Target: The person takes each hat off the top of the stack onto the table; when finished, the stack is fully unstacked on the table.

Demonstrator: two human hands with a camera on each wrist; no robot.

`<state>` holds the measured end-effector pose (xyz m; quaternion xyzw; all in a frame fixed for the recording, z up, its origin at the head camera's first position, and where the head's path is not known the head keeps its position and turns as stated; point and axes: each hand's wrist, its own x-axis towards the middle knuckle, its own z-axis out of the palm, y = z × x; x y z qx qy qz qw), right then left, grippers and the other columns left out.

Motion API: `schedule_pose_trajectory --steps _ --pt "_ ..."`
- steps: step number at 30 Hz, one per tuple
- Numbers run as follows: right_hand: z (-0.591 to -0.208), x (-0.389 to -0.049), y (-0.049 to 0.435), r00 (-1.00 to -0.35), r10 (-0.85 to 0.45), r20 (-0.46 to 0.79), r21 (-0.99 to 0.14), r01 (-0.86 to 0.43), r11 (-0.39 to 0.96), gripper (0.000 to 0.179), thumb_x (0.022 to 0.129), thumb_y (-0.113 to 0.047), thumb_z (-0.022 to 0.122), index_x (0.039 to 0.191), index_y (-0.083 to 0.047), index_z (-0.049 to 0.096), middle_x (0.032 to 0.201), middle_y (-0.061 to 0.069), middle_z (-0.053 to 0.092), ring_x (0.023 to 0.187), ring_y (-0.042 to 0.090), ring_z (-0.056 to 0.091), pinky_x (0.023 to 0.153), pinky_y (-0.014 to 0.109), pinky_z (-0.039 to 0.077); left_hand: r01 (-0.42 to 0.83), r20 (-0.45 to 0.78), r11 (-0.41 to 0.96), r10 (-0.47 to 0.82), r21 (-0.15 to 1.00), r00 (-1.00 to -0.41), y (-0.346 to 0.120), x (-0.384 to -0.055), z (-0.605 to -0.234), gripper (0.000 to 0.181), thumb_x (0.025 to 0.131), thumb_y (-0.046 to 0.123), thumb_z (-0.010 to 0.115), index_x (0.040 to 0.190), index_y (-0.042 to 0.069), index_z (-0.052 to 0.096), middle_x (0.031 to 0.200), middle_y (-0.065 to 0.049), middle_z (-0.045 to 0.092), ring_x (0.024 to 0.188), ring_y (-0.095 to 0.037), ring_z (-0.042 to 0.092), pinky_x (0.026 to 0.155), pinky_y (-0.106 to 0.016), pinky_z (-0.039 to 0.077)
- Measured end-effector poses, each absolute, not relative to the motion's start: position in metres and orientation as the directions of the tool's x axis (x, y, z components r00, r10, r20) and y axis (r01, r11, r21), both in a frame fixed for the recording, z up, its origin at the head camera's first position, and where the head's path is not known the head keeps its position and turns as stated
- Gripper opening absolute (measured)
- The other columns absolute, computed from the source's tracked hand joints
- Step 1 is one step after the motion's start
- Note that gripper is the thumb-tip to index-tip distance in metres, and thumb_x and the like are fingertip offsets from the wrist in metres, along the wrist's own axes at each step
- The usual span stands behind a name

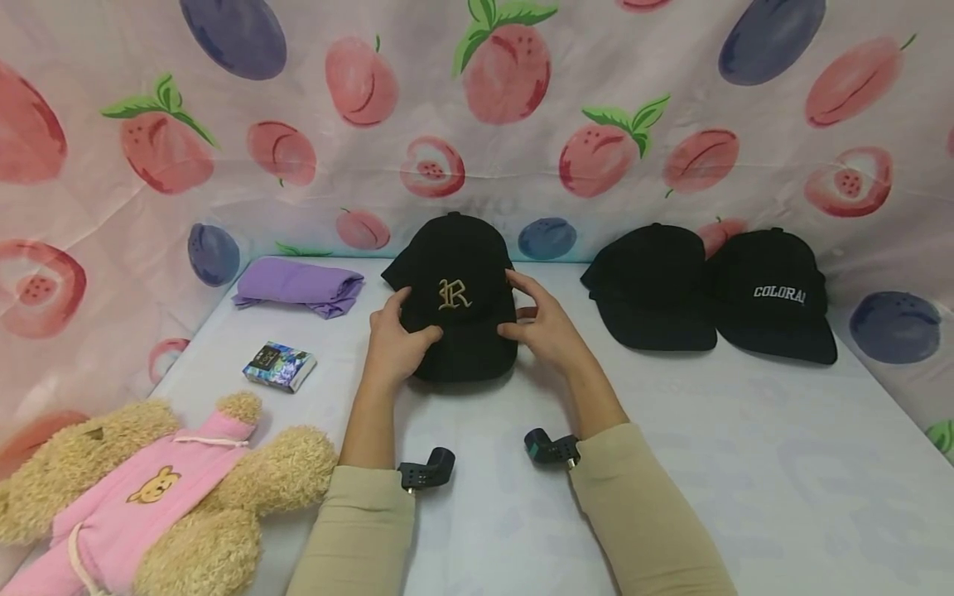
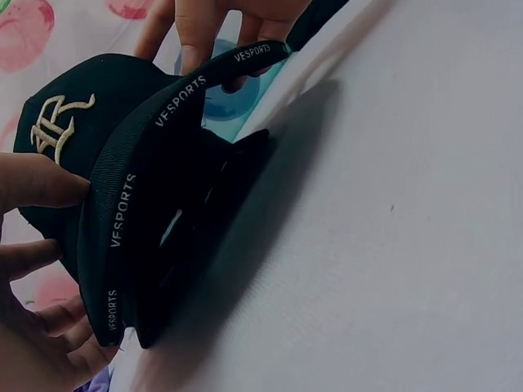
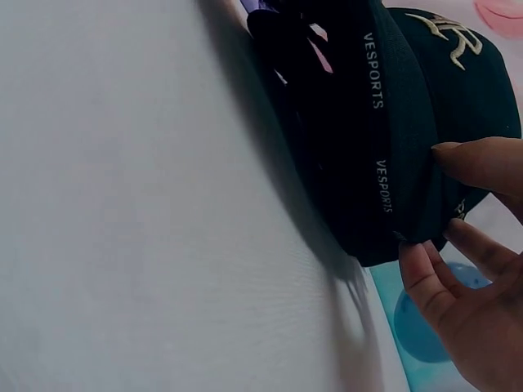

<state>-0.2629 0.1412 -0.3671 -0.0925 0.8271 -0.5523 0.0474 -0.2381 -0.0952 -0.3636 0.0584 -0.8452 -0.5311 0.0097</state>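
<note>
A black baseball cap with a gold R on its front is held at the middle of the table, brim toward me. My left hand grips its left side, thumb on the brim and fingers along the edge. On the opposite side my right hand holds it the same way. Silvery VESPORTS lettering runs along the edge of the brim in the left wrist view. Another black edge shows behind the cap on the left; whether it belongs to a second cap I cannot tell.
Two more black caps, a plain one and one with white lettering, sit side by side at the right. On the left lie a folded purple cloth, a small patterned box and a teddy bear in pink. A fruit-print curtain hangs behind.
</note>
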Motion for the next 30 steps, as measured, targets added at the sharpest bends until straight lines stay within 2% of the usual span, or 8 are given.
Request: schedule_pose_trajectory --steps 14,24,30 --pt "-0.36 -0.262 0.154 -0.978 -0.198 0.067 -0.917 -0.139 0.373 0.087 0.088 -0.001 0.074 0.161 -0.03 0.037 0.168 0.001 0.034 0.125 0.035 0.057 0.096 0.047 0.053 -0.056 -0.012 0.425 -0.104 0.903 -0.994 -0.08 -0.234 -0.354 0.085 0.084 0.022 0.072 0.161 0.017 0.035 0.155 -0.024 0.032 0.139 -0.037 0.042 0.121 -0.051 0.034" --pt "-0.352 -0.26 0.165 -0.979 -0.193 0.068 -0.928 -0.133 0.347 0.086 0.087 -0.002 0.074 0.161 -0.03 0.037 0.167 0.001 0.035 0.129 0.037 0.055 0.098 0.05 0.05 -0.03 0.011 0.436 -0.092 0.899 -0.996 -0.071 -0.232 -0.345 0.085 0.085 0.024 0.073 0.161 0.017 0.035 0.153 -0.024 0.033 0.138 -0.036 0.042 0.121 -0.052 0.034" --pt "-0.35 -0.259 0.174 -0.977 -0.204 0.053 -0.927 -0.125 0.354 0.085 0.09 -0.004 0.073 0.161 -0.032 0.036 0.168 0.001 0.034 0.132 0.039 0.052 0.105 0.055 0.048 -0.031 0.005 0.437 -0.082 0.899 -0.997 -0.063 -0.23 -0.344 0.084 0.087 0.025 0.073 0.161 0.019 0.033 0.155 -0.023 0.03 0.141 -0.037 0.041 0.121 -0.052 0.033"
